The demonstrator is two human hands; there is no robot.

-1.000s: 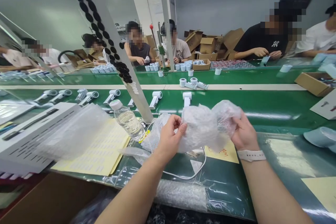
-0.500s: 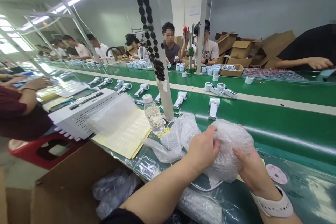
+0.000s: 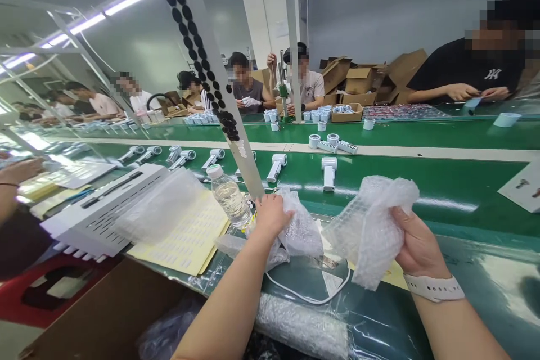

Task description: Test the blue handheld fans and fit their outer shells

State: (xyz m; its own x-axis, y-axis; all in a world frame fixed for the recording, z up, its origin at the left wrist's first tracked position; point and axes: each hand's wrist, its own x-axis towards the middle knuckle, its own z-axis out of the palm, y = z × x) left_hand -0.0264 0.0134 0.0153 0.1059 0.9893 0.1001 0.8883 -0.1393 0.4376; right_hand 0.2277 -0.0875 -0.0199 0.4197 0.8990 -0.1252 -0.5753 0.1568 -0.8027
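My right hand point(image 3: 415, 247) is closed around a crumpled bubble-wrap bag point(image 3: 371, 225), held just above the green bench. My left hand point(image 3: 270, 216) rests on a second heap of bubble wrap point(image 3: 297, 230) beside a water bottle point(image 3: 228, 196), its fingers curled into the plastic. A white cable point(image 3: 310, 295) loops on the bench between my arms. A white handheld fan point(image 3: 328, 173) lies on the conveyor belt just beyond both hands.
Sheets of yellow labels point(image 3: 185, 236) and a white perforated box point(image 3: 101, 208) lie to the left. Several white fans ride the green belt point(image 3: 422, 177). A slanted metal post point(image 3: 219, 95) stands ahead. An open cardboard box point(image 3: 105, 320) sits below the bench. Other people work across the belt.
My hands have parted: the left left the bundle and went to the heap by the bottle, while the right keeps the bubble-wrap bag, lifted to the right.
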